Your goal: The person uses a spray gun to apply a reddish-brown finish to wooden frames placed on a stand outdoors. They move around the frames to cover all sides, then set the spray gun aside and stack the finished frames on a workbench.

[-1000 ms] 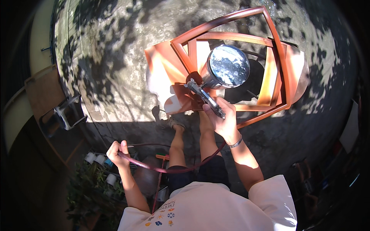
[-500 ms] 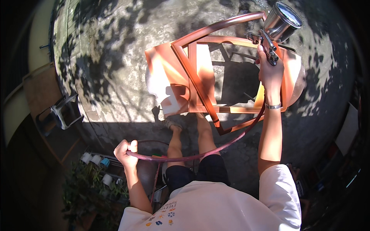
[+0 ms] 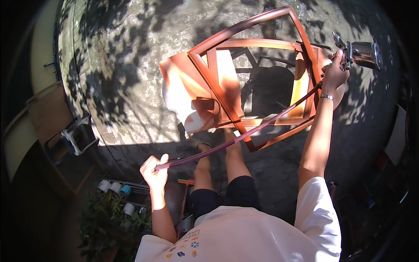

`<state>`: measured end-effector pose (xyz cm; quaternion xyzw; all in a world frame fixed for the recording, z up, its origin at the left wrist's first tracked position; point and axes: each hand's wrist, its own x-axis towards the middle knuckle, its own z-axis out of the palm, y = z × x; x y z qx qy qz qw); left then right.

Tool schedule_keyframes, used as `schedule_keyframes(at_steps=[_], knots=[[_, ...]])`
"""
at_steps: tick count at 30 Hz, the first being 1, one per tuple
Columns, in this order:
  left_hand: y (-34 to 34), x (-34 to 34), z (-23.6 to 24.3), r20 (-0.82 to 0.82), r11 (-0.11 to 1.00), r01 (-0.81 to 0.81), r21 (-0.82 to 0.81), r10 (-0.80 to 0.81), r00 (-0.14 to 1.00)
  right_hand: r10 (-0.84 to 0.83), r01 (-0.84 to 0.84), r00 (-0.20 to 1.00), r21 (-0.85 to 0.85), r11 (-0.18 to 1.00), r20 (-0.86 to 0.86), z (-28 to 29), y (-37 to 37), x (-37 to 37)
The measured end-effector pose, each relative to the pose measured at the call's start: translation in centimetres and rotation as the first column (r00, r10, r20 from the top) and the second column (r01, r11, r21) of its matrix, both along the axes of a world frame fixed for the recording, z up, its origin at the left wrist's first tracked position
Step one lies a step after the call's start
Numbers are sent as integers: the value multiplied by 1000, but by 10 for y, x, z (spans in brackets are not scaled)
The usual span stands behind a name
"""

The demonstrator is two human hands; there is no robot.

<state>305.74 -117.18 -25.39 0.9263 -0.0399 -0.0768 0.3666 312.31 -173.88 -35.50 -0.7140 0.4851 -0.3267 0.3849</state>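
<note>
A metal spray gun with a shiny silver cup (image 3: 365, 54) is gripped in my right hand (image 3: 335, 75), just past the right side of the frame. The gun is tipped over, its cup pointing right. From the gun's handle a dark red hose (image 3: 251, 133) runs down and left to my left hand (image 3: 155, 171), whose fingers are closed round it with the thumb up. Between my hands, a tilted orange-brown rectangular frame (image 3: 214, 81) stands before a larger orange framed piece (image 3: 261, 43) with flat panels. What supports them is mostly hidden.
Sunlit grey concrete (image 3: 126, 78) with leaf shadows lies around the frames. Potted plants (image 3: 104, 214) with white pots stand at the lower left. Farther left are a grey metal stand (image 3: 76, 135) and a brown board (image 3: 50, 109). A long-handled orange tool (image 3: 183, 201) stands beside my legs.
My right hand has swung the spray gun rightward off the frame's upper corner, and its cup now tips right. The hose is pulled straighter. My left hand has shifted slightly right.
</note>
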Motion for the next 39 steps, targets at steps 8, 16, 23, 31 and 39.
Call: schedule_keyframes(at_steps=[8, 16, 23, 31, 39], knots=[[60, 7, 8, 66, 980, -43, 196, 31, 997, 330, -315, 943, 459, 831, 51, -32, 173, -77], [87, 3, 19, 141, 971, -26, 237, -8, 990, 729, -718, 664, 413, 560, 165, 37, 285, -88], [90, -6, 14, 156, 983, -42, 178, 14, 988, 855, -748, 510, 539, 388, 91, 60, 282, -11], [64, -10, 12, 139, 996, -14, 92, 1, 990, 571, -531, 784, 213, 820, -243, 27, 143, 48], [20, -8, -4, -63, 996, 82, -35, -84, 994, 147, -185, 946, -111, 976, -289, 2, -28, 44]])
